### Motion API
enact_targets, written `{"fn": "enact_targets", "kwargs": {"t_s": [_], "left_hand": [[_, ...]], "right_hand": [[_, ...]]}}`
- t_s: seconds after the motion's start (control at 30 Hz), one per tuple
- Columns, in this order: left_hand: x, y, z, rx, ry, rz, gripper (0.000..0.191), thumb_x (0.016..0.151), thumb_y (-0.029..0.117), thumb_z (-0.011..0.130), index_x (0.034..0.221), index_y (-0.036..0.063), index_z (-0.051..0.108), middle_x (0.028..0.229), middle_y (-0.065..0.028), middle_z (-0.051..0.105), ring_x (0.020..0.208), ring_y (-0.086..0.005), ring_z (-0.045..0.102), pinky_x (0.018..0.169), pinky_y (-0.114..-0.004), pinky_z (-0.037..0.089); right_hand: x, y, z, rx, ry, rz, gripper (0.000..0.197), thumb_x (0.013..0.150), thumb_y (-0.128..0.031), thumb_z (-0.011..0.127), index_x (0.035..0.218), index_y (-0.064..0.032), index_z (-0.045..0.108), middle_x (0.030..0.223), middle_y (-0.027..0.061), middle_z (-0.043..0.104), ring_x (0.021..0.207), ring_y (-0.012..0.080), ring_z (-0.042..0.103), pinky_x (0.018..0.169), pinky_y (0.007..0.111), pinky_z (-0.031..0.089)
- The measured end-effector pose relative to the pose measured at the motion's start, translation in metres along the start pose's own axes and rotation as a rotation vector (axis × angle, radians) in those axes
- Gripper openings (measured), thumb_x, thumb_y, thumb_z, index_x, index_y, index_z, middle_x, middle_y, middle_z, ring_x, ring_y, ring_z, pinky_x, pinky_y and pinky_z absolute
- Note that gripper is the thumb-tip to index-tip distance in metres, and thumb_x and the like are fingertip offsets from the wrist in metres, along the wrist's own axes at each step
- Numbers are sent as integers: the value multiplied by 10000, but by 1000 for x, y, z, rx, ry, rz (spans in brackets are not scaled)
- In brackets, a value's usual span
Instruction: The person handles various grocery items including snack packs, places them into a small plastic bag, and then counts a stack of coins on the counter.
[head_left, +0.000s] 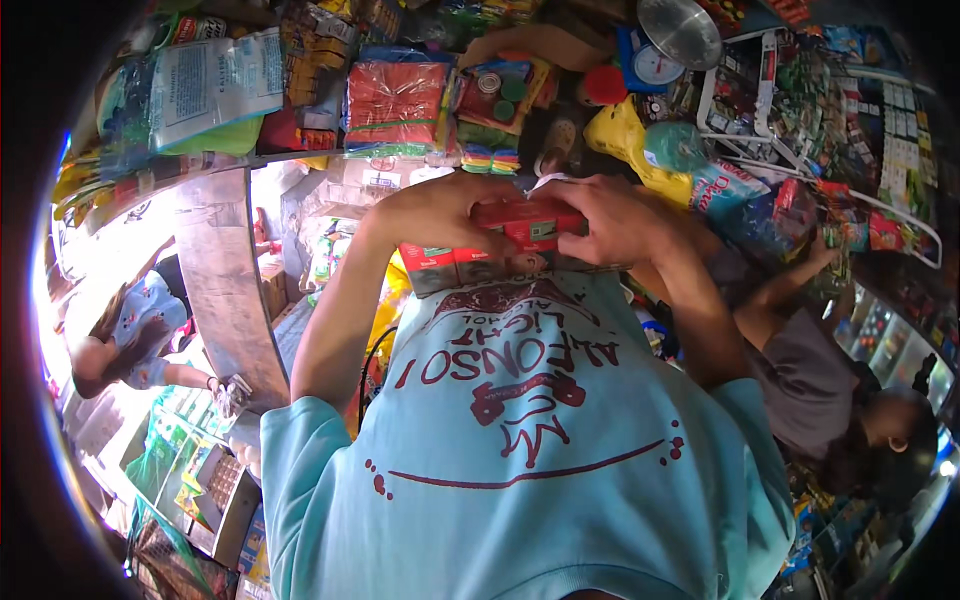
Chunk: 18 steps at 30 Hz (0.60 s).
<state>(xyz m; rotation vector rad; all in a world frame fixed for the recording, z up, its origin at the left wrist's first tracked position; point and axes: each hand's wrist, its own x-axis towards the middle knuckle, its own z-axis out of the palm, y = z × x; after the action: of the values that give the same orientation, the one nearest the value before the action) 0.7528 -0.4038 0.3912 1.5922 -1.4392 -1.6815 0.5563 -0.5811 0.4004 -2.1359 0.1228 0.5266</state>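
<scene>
Several small red-and-dark cartons sit in a row against the front of my light blue T-shirt. My left hand grips them from the left, its thumb along the near side. From the right, my right hand closes over the other end of the row. A crumpled white piece, paper or plastic, shows beside my right fingers. The undersides of the cartons are hidden by my hands and shirt.
Packed goods and a blue dial scale with a metal pan lie ahead. A wooden board stands at left, a person beyond it. Another person in a grey shirt is close on my right. Egg trays are lower left.
</scene>
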Motion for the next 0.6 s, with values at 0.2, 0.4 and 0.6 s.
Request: {"fn": "enact_targets", "kwargs": {"t_s": [0.2,0.4,0.6], "left_hand": [[9,-18,-2,-80,-42,111,565,841,328,803,1313,72,625,977,-62,705,819,-143,609,733,-315,493],[5,-17,-1,-44,-32,110,524,860,313,783,1290,57,631,949,-72,707,784,-144,609,704,-317,487],[-6,-22,5,-46,4,159,477,851,284,782,1238,53,630,935,-88,729,755,-195,646,703,-332,498]], "right_hand": [[2,5,-4,42,52,-11,420,817,-270,690,1179,-57,679,999,184,737,970,355,703,893,438,531],[6,14,6,57,135,-66,352,931,-357,606,1061,-44,698,918,185,729,916,375,692,826,463,521],[8,-14,14,-120,210,67,525,988,-538,548,801,-57,646,719,153,684,735,391,675,676,494,502]]}}
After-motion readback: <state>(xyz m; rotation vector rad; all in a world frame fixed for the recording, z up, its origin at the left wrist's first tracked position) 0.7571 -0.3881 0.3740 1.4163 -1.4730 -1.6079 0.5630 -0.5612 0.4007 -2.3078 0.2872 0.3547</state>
